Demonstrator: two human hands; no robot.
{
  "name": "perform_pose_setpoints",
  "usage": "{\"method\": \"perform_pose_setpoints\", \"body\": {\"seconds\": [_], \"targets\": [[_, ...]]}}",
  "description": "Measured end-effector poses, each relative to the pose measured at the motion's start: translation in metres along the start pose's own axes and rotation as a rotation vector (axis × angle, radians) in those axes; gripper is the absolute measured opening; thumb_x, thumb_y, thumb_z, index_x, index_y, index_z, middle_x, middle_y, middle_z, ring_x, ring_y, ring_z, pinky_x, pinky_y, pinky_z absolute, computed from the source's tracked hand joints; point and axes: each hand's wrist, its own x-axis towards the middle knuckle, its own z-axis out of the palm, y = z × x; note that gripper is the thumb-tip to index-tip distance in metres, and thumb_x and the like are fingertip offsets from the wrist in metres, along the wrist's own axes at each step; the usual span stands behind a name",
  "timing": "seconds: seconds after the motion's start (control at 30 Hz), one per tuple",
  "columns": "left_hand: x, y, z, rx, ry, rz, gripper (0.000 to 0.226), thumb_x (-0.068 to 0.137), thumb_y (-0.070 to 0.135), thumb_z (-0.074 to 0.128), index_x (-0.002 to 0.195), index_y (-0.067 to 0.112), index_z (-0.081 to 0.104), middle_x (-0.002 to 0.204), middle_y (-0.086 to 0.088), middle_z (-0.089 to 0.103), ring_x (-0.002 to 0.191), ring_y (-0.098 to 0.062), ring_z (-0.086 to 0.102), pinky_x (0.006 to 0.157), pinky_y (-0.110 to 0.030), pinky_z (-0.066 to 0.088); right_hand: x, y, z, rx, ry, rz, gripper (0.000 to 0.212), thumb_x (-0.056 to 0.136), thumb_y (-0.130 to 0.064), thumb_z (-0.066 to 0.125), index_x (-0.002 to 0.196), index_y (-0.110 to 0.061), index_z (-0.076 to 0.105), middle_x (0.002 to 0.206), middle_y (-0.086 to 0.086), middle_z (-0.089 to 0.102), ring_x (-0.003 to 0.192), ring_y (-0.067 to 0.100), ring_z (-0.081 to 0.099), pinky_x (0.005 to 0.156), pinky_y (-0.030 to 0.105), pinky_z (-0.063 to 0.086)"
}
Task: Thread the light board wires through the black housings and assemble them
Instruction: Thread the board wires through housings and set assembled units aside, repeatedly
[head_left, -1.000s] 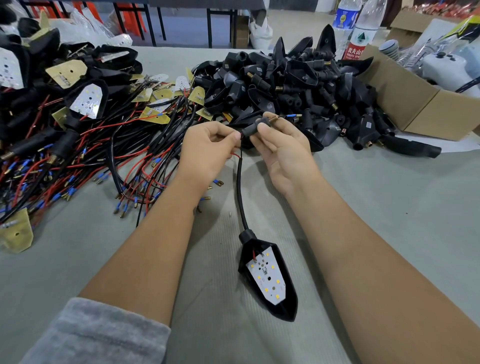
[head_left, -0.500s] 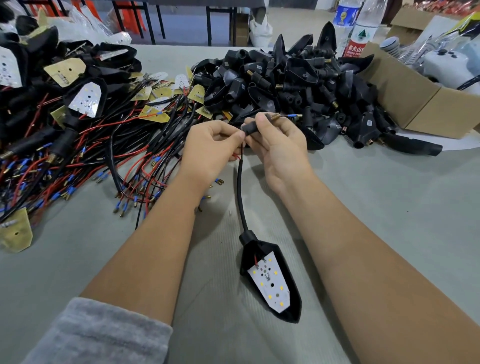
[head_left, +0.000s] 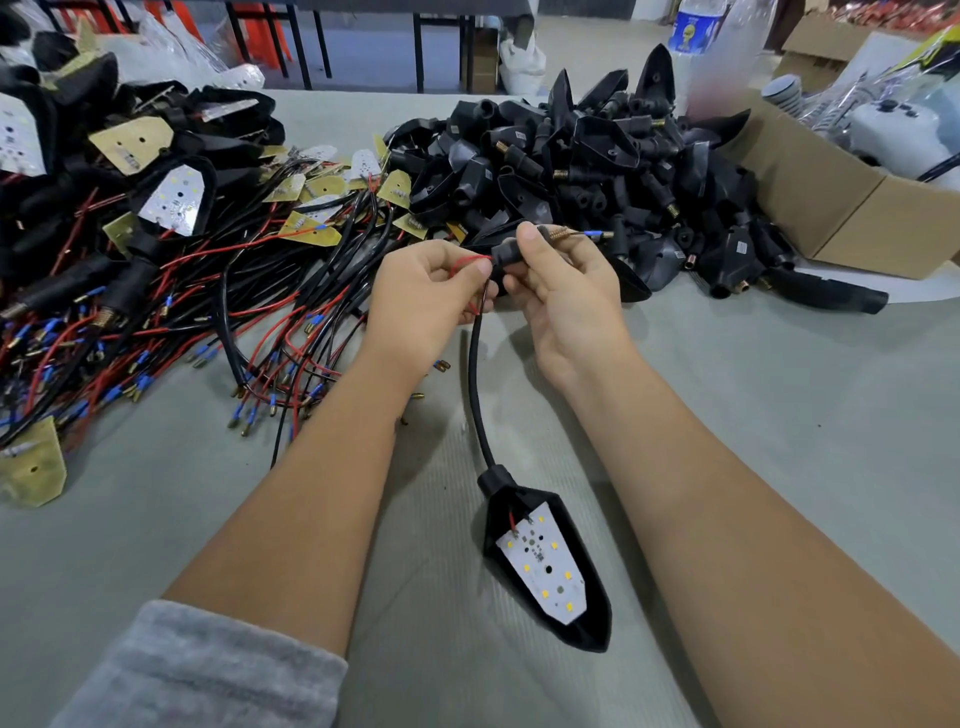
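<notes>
The right hand (head_left: 563, 291) has its grip pinched round a small black stem housing (head_left: 506, 258), while the left hand (head_left: 426, 301) pinches the red wire (head_left: 467, 267) just beside it; a blue-tipped wire end (head_left: 595, 234) already pokes out past the brass thread on the far side. Below the grip the black cable (head_left: 475, 384) runs down to a housing (head_left: 550, 566) with its light board (head_left: 543, 566) seated, lying on the tabletop (head_left: 779, 415). So this unit looks nearly threaded, with the red wire probably left to feed, and piles of loose wired boards (head_left: 249, 291) left of the grip and empty housings (head_left: 597, 166) beyond it still wait.
</notes>
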Motion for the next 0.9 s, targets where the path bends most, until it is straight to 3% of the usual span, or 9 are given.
{"method": "perform_pose_setpoints", "body": {"seconds": [0.2,0.33,0.43,0.63,0.73,0.9], "targets": [[-0.0028,0.0024,0.0021,0.073,-0.052,0.058,0.014,0.096,0.013,0.059,0.088,0.021,0.066,0.07,0.004,0.07,0.064,-0.003,0.065,0.06,-0.016,0.051,0.0041,-0.0006,-0.0041,0.036,0.042,0.034,0.009,0.092,-0.007,0.064,0.091,-0.008,0.055,0.085,0.011,0.061,0.077,0.019,0.057,0.066,0.023,0.051],[-0.0021,0.0009,0.0011,0.187,-0.013,0.066,0.02,0.099,0.022,0.055,0.083,0.02,0.066,0.073,0.004,0.073,0.074,-0.007,0.068,0.07,-0.025,0.053,0.0036,0.0005,-0.0054,0.053,0.032,0.049,0.009,0.092,-0.006,0.064,0.091,-0.007,0.056,0.084,0.01,0.064,0.078,0.02,0.061,0.068,0.023,0.055],[-0.0034,-0.0003,0.0008,0.23,-0.046,0.111,0.022,0.099,0.021,0.056,0.085,0.018,0.072,0.082,-0.005,0.074,0.074,-0.009,0.063,0.07,-0.026,0.05,0.0022,0.0015,-0.0055,0.034,-0.005,0.043,0.009,0.091,-0.004,0.064,0.089,-0.007,0.056,0.081,0.011,0.065,0.074,0.02,0.063,0.067,0.023,0.056],[-0.0021,-0.0001,0.0024,0.249,-0.036,0.065,0.019,0.1,0.026,0.051,0.09,0.025,0.068,0.077,0.006,0.073,0.069,0.001,0.062,0.07,-0.021,0.048,0.0042,0.001,-0.0057,0.054,0.014,0.056,0.01,0.091,-0.004,0.065,0.094,-0.006,0.056,0.089,0.014,0.064,0.083,0.024,0.062,0.07,0.024,0.055],[-0.0008,-0.0016,0.0024,0.253,0.01,0.043,0.016,0.1,0.025,0.052,0.09,0.022,0.064,0.075,0.007,0.071,0.073,-0.003,0.065,0.073,-0.028,0.052,0.0051,-0.0006,-0.0067,0.108,0.04,0.07,0.011,0.091,-0.003,0.065,0.088,-0.008,0.056,0.083,0.009,0.064,0.076,0.019,0.063,0.069,0.023,0.055],[-0.0026,0.0002,0.0021,0.302,-0.022,0.134,0.019,0.098,0.017,0.056,0.084,0.023,0.068,0.074,0.01,0.069,0.071,-0.003,0.062,0.069,-0.02,0.048,0.0025,0.0029,-0.0049,0.003,-0.006,0.024,0.011,0.09,-0.003,0.065,0.091,-0.009,0.056,0.085,0.01,0.063,0.077,0.019,0.061,0.071,0.026,0.053]]}}
